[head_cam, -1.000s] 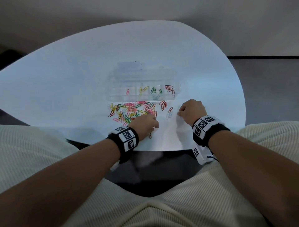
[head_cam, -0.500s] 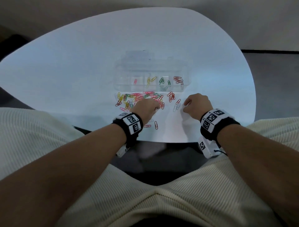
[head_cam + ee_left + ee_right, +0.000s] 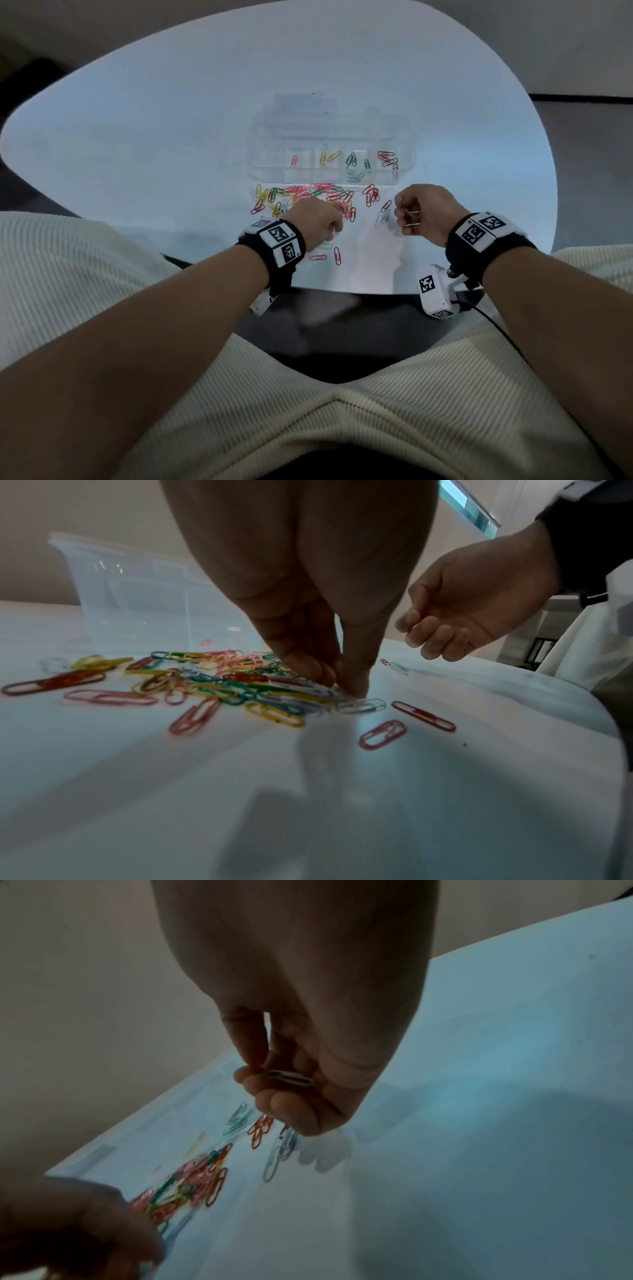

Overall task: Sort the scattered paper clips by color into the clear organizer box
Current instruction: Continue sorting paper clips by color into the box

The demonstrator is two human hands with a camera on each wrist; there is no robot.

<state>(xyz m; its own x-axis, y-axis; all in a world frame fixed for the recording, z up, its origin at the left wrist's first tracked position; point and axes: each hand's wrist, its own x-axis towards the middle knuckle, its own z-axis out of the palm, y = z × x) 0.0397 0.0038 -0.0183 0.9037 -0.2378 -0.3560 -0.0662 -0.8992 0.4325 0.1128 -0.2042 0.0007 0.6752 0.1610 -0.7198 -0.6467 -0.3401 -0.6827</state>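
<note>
A heap of colored paper clips [image 3: 308,198] lies on the white table [image 3: 171,137], just in front of the clear organizer box [image 3: 332,161]. The box holds pink, yellow, green and red clips in separate compartments. My left hand [image 3: 315,222] is at the heap's near edge. Its thumb and forefinger [image 3: 342,688] pinch down on a white clip [image 3: 359,706] lying on the table. My right hand [image 3: 421,212] hovers just right of the heap. It grips a few white clips [image 3: 291,1079] between thumb and curled fingers.
A red clip [image 3: 337,255] and a pink clip [image 3: 318,257] lie apart near the table's front edge. Pale clips [image 3: 382,217] and a small red group [image 3: 371,195] lie between heap and right hand. The box lid [image 3: 301,109] stands open behind.
My left hand moved forward into the heap's near edge, uncovering the stray red and pink clips. My right hand rose off the table and turned, showing the white clips it grips.
</note>
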